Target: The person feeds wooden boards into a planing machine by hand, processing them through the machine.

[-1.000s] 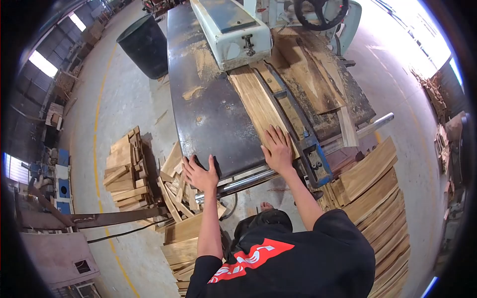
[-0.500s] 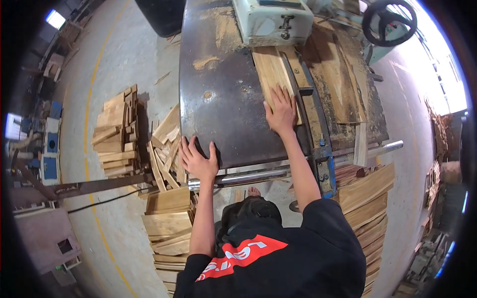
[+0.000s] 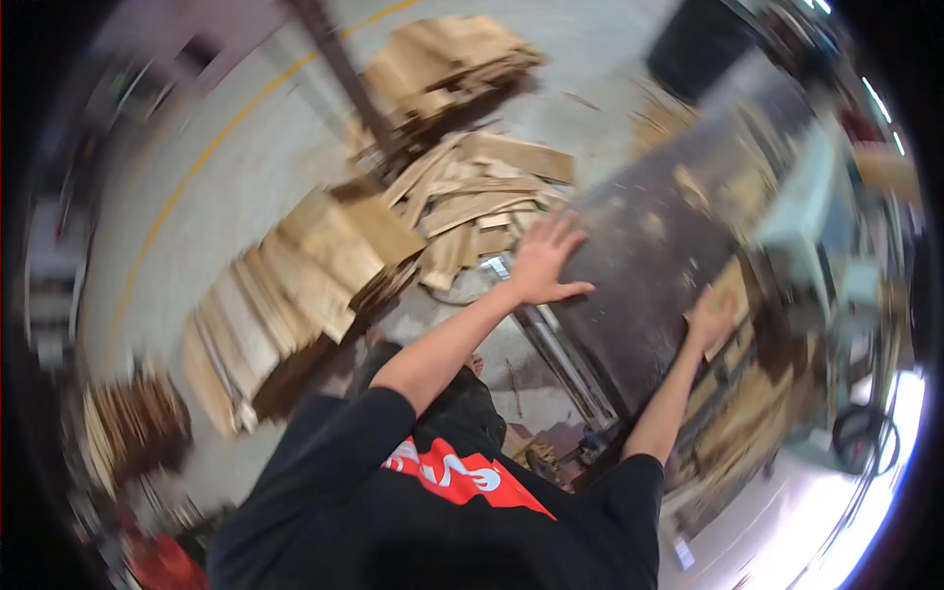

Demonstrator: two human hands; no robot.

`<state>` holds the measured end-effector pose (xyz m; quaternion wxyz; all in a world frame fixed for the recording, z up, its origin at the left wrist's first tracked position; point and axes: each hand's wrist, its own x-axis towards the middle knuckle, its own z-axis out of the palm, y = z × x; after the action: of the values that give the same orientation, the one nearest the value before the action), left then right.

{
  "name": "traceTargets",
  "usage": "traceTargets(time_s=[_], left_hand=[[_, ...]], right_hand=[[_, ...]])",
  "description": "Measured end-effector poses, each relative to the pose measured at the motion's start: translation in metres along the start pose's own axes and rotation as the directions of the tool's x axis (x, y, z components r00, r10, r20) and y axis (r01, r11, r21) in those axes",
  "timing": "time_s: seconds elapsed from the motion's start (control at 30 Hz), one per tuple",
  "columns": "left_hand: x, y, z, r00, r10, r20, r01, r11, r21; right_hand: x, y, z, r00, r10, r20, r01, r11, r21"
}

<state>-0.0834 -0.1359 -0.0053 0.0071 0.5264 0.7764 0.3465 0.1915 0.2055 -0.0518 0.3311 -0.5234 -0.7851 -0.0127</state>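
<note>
A dark metal machine table with sawdust patches fills the right of centre. My left hand is at its near left corner, fingers spread, holding nothing. On a wooden board lies my right hand, blurred, with its fingers over the board and not wrapped round it. The far end of the board is near the pale green machine housing. A metal roller bar runs along the table's near edge.
Loose offcuts lie in a heap left of the table. Stacked boards stand further left, another stack behind them. A dark bin is beyond the table, a handwheel at the right.
The view has swung left and tilted, showing more of the stacks. My left hand appears raised off the table corner. My right hand remains on the board, which now reaches less far toward me.
</note>
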Motion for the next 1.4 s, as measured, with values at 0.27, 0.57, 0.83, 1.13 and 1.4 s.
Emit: traceTargets(time_s=[0.27, 0.57, 0.83, 1.13, 1.4], left_hand=[[-0.271, -0.088, -0.089, 0.97, -0.242, -0.01, 0.241, 0.967, -0.078], [-0.757, -0.125, -0.126, -0.813, -0.567, -0.132, 0.511, -0.587, -0.628], [-0.723, -0.06, -0.089, -0.315, -0.872, 0.374, 0.805, -0.454, -0.381], [-0.699, -0.111, -0.127, -0.252, -0.758, 0.602, 0.578, -0.617, -0.534], [-0.702, -0.139, -0.177, -0.283, -0.675, 0.681, 0.484, -0.714, -0.506]], right_hand=[[0.044, 0.015, -0.021, 0.993, 0.113, 0.026, -0.116, 0.958, 0.261], [-0.146, -0.258, -0.087, 0.97, -0.172, 0.171, -0.041, 0.579, 0.814], [-0.399, -0.379, 0.05, 0.157, -0.637, 0.754, -0.521, 0.595, 0.612], [-0.568, -0.427, 0.082, -0.435, -0.426, 0.793, 0.007, 0.879, 0.476], [-0.66, -0.522, 0.218, -0.181, -0.686, 0.705, 0.157, 0.687, 0.709]])
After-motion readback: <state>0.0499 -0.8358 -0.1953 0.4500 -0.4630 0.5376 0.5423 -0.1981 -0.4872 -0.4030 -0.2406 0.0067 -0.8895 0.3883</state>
